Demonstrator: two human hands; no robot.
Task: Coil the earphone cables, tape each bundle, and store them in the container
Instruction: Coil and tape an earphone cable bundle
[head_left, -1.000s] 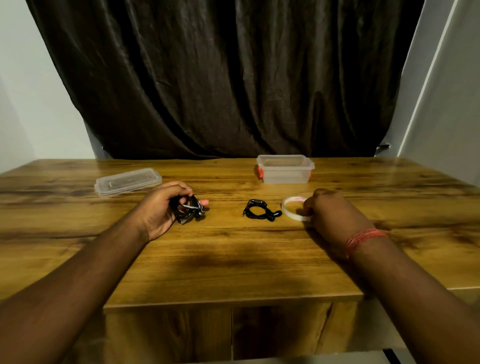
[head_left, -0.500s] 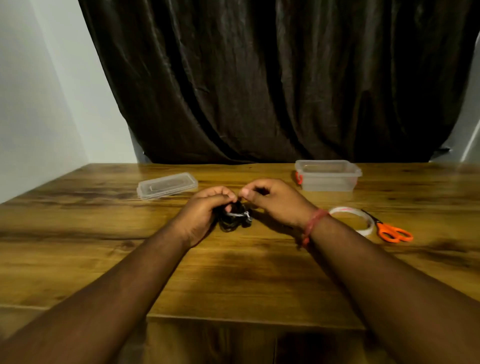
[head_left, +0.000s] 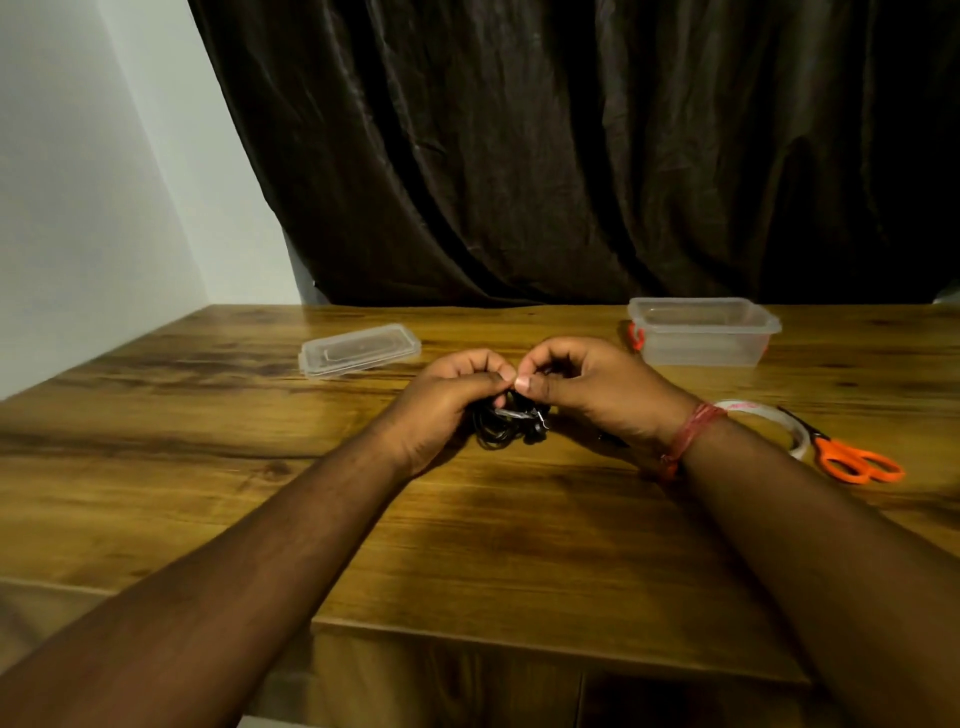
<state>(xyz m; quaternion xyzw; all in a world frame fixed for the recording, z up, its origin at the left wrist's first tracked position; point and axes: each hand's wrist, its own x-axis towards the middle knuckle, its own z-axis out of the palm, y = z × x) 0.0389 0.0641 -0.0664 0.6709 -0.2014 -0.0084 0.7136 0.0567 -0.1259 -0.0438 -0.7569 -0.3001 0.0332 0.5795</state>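
Over the middle of the wooden counter (head_left: 208, 447), the left hand (head_left: 447, 400) and right hand (head_left: 587, 389) meet thumb to thumb, each grip clamped on the black coiled earphone bundle (head_left: 511, 423) held just above the surface. The open clear container (head_left: 704, 332) stands far right, its lid (head_left: 358, 349) far left, while the tape roll (head_left: 779, 421) and orange scissors (head_left: 852, 460) lie touching to the right of the right wrist

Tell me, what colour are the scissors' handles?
Orange; the scissors show clearly in the head view.
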